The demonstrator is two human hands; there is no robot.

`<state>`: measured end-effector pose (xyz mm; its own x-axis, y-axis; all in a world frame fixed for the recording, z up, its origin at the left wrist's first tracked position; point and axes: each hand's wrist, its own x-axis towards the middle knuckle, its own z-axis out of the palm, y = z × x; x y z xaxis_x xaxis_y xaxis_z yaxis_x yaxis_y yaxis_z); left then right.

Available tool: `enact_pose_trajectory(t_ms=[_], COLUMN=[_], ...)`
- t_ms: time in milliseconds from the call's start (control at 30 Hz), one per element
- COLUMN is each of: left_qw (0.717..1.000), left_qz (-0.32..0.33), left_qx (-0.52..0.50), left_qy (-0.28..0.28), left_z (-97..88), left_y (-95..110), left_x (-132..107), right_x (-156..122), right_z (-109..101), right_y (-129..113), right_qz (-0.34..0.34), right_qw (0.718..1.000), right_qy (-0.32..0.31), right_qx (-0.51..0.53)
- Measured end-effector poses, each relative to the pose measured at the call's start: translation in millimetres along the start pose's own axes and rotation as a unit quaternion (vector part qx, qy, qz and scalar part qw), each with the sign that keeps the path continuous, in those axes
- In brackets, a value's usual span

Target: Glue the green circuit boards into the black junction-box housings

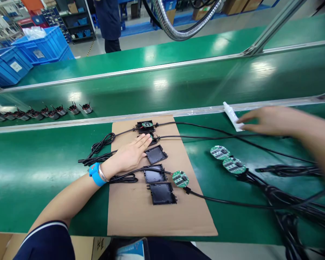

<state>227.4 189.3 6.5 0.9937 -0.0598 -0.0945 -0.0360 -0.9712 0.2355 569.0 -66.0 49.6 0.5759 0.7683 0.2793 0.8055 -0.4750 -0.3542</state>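
Nearest the lens: a badge (pixel 131 251) at the lower edge, set against dark clothing, and a navy sleeve (pixel 47 242) with a white stripe at its cuff.

Left hand (pixel 132 153): palm down, fingers extended and close together, nothing clasped. Fingertips rest on the second black shell (pixel 153 142) from the far end of a cardboard sheet (pixel 135 216), partly hiding a green board in it. Blue band (pixel 96 174) and a metal bracelet (pixel 103 173) on the wrist.

Right hand (pixel 271 121): blurred, thumb and fingers partly spread, tips at the lower end of a white tube (pixel 231 115) lying on the green bench (pixel 43 155). Cannot tell whether it grips the tube or only meets it.

On the sheet, a column of five shells. Farthest shell (pixel 141 129) has a green board inside, a cable leaving each side. Third shell (pixel 156 154) sits just below the left hand's fingers. Fourth shell (pixel 153 176) is crossed by a cable; fifth shell (pixel 163 194) is nearest. A round green board (pixel 180 178) lies right of these last two, wired.

Farther right: two more round boards (pixel 234 165), touching or nearly so, beside black cable bundles (pixel 289 170). Far left: a row of small motors (pixel 86 108).
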Motion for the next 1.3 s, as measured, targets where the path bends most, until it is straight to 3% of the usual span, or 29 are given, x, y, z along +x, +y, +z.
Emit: enact_pose_trajectory(t_ms=[67,167,233,300,433,633,833,900,1000,1133,1300], left_qw=[1.0,0.998,0.991,0.979,0.975,0.977,0.984,0.981,0.969,0.96,0.947], left_qz=[0.014,0.003,-0.062,-0.124,-0.128,-0.093,-0.033,-0.07,-0.176,-0.251,-0.295], left_qx=[-0.014,-0.03,-0.03,-0.049,-0.126,-0.132,-0.141,-0.115,0.002,0.068,0.083], left_qy=[0.0,0.047,0.112,0.153,0.129,0.139,0.107,0.139,0.174,0.102,0.1], left_z=[-1.2,-3.3,-3.6,-2.3,1.3,-2.1,-13.1,-20.0,-28.3,-29.9,-27.5], left_y=[-1,-4,-8,-12,-21,-29,-33,-39,-54,-66,-64], left_x=[2,-3,-9,-15,-14,1,3,4,4,1,-1], right_x=[15,24,26,26,29,31,31,37,47,48,38], right_z=[39,84,100,107,114,128,113,112,122,137,147], right_y=[-36,-94,-122,-135,-130,-120,-112,-108,-103,-102,-106], right_qz=[-0.074,-0.182,-0.257,-0.284,-0.278,-0.294,-0.311,-0.291,-0.259,-0.252,-0.242], right_qw=[0.992,0.964,0.933,0.915,0.921,0.926,0.907,0.93,0.958,0.96,0.964], right_qy=[-0.096,-0.178,-0.225,-0.253,-0.242,-0.218,-0.256,-0.198,-0.116,-0.117,-0.098], right_qx=[0.026,0.077,0.117,0.138,0.13,0.098,0.122,0.105,0.046,0.044,0.059])
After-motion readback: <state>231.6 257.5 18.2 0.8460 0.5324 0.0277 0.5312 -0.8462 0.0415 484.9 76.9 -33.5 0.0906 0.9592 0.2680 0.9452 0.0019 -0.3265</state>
